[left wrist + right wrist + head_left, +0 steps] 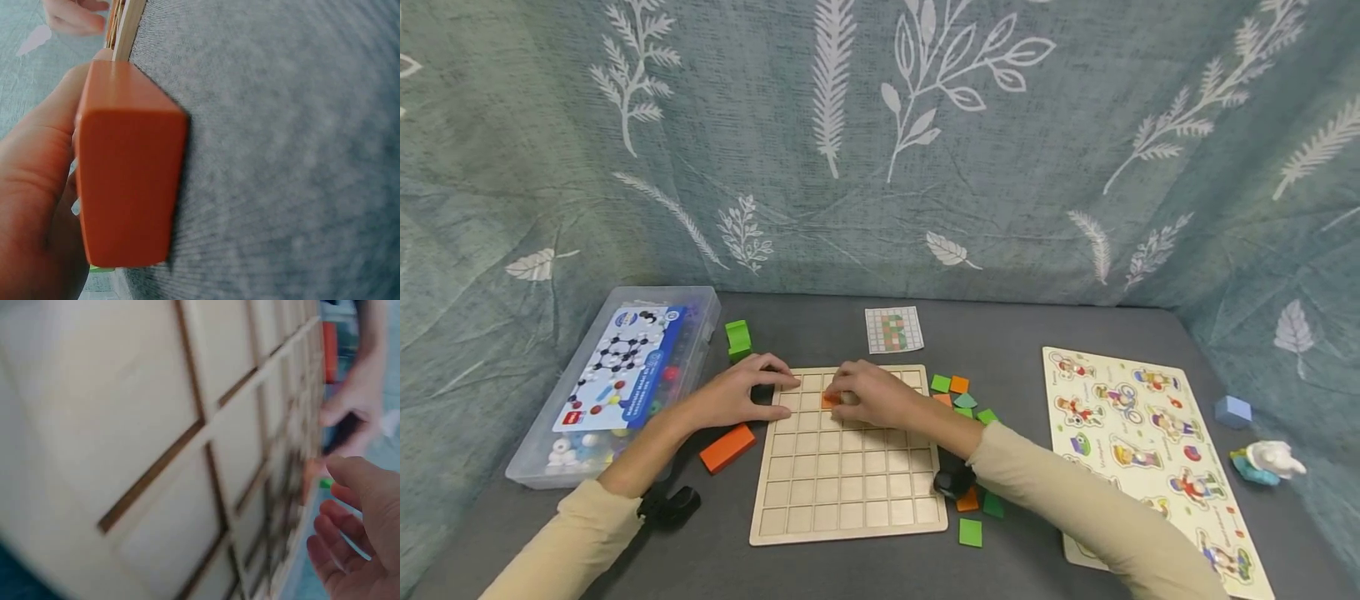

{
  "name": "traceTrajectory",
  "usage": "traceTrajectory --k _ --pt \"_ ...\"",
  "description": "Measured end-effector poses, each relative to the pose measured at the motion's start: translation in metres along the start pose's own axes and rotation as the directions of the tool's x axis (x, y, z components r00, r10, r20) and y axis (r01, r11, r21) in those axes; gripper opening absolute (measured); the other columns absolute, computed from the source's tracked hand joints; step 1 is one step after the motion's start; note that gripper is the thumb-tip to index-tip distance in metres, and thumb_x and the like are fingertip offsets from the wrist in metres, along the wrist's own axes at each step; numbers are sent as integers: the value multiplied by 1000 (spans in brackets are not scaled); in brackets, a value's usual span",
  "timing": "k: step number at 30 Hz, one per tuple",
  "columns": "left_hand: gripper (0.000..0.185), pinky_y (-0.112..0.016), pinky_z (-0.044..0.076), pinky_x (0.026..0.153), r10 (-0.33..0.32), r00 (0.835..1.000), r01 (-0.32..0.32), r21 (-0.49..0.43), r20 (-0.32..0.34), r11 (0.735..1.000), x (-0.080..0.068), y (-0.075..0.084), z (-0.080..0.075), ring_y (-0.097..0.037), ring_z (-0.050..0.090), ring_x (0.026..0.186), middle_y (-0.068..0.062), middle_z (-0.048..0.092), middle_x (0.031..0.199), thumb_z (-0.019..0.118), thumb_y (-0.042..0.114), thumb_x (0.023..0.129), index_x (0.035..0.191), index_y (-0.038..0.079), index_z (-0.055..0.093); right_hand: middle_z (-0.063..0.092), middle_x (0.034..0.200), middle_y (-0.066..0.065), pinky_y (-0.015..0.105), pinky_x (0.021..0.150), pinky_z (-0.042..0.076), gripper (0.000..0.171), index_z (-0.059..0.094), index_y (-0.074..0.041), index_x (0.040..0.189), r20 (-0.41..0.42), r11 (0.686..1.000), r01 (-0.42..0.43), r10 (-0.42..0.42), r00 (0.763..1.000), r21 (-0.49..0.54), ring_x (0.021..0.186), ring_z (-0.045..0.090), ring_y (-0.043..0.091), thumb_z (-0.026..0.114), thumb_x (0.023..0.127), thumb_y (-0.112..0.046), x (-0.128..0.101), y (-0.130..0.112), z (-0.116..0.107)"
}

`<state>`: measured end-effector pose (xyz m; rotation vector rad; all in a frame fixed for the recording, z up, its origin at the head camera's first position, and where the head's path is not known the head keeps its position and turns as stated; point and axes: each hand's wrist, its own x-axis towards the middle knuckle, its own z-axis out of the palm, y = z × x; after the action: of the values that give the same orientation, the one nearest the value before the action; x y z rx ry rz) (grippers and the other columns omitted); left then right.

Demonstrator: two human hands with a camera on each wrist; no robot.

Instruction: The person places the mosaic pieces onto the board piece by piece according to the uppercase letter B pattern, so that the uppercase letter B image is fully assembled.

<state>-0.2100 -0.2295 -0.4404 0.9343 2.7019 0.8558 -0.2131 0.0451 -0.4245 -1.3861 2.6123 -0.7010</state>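
A pale wooden grid board [842,467] lies flat on the grey table. My right hand [868,396] reaches over its far rows and pinches a small orange tile [830,401] that sits in a cell there. My left hand [741,398] rests with straight fingers against the board's far left corner. In the left wrist view an orange block [128,181] fills the frame beside my palm [31,206], with the board's edge [128,28] beyond. The right wrist view shows the board's cells [187,456] up close, blurred, with my curled fingers [350,544] at the lower right.
The orange block [727,447] lies left of the board and a green block [738,339] behind it. Loose green and orange tiles [958,396] sit along the right side. A pattern card [892,329], a plastic box [617,379], a picture puzzle [1142,450], a blue cube [1232,411] and a toy figure [1270,461] surround them.
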Motion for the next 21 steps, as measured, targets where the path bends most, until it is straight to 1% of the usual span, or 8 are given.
traceTrajectory --k 5,7,9,11,14,16,18,21 --pt "41 -50 45 93 -4 1000 4 4 5 1000 -1 -2 -1 -25 50 115 -2 55 124 73 38 87 122 18 68 65 116 7 33 85 51 29 69 -8 117 -95 997 -69 72 993 36 105 61 21 67 92 -23 -36 6 -18" --pt "41 -51 44 93 0 1000 0 -3 5 1000 -2 -2 -1 -26 50 116 -2 55 124 73 38 87 122 18 68 65 116 9 35 83 52 30 68 -6 118 -147 992 -107 116 982 68 105 61 24 67 92 -21 -57 16 -23" --pt "41 -51 44 93 4 1000 -4 -9 5 1000 -2 -2 -1 -26 50 116 -3 55 124 73 37 86 122 18 68 64 116 11 38 83 52 32 67 -4 119 -183 978 -171 190 964 116 103 62 26 68 91 -20 -77 30 -27" --pt "41 -52 44 93 6 1000 -6 -11 4 1000 -2 -2 -1 -26 50 116 -3 55 124 73 37 87 122 18 68 64 118 13 41 85 51 34 65 -4 121 -198 953 -244 278 940 178 105 62 27 68 91 -20 -94 44 -29" --pt "41 -51 44 93 5 1000 -5 -10 4 1000 -3 -3 -3 -26 50 115 -2 56 124 73 37 87 122 18 68 62 121 14 44 90 50 39 63 -5 125 -186 892 -350 410 893 285 109 60 30 68 91 -23 -113 64 -31" --pt "40 -52 44 92 3 1000 -3 -11 4 1000 -4 -3 -3 -26 50 115 -2 56 124 72 38 87 122 18 68 60 124 16 46 94 48 42 60 -4 128 -165 854 -388 462 871 347 114 58 32 68 92 -24 -120 74 -33" --pt "40 -51 44 92 2 1000 -2 -17 5 1000 -4 -2 -3 -26 50 115 -2 55 124 72 37 87 122 18 68 58 126 17 47 97 47 44 58 -3 130 -138 824 -413 495 858 389 117 55 34 67 92 -24 -124 80 -36" --pt "40 -51 44 92 5 1000 -5 -23 0 1000 -3 -1 -3 -26 50 115 -1 56 123 72 38 87 121 18 68 55 129 17 48 99 45 48 57 -4 132 -87 803 -435 508 857 408 119 53 34 67 92 -27 -125 85 -40"
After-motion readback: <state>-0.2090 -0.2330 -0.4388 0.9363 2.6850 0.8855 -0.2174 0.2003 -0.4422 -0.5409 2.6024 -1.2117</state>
